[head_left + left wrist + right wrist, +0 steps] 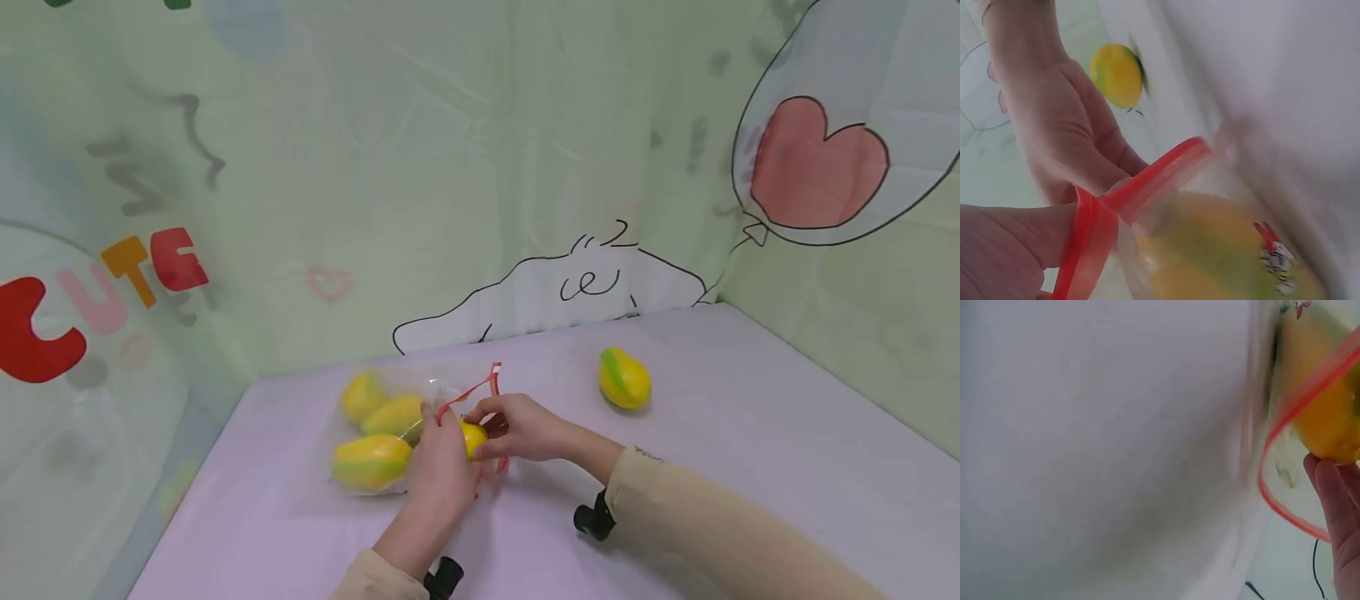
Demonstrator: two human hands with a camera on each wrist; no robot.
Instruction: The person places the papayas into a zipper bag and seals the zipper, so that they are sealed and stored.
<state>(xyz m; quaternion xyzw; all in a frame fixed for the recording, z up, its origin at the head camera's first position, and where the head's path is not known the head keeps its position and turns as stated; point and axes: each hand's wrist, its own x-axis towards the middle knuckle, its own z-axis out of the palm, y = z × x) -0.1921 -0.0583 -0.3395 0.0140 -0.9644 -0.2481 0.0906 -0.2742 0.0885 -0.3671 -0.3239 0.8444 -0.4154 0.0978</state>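
Note:
A clear plastic bag (318, 492) with a red-edged mouth lies on the table, several yellow-green mangoes (371, 462) inside it. My left hand (442, 467) grips the bag near its mouth; in the left wrist view the red rim (1154, 178) crosses in front of that hand (1004, 250). With thumb and fingers, my right hand (525, 429) holds one mango (472, 437) by its end, within the bag's mouth. The right wrist view shows the fingers (1338, 500) against this mango's tip (1329, 434), the red rim looping around them.
Another mango (625, 379) lies loose on the table, right of the bag and beyond my right forearm. The pale purple table (720, 500) meets a printed curtain (465, 167) at its back and right edges.

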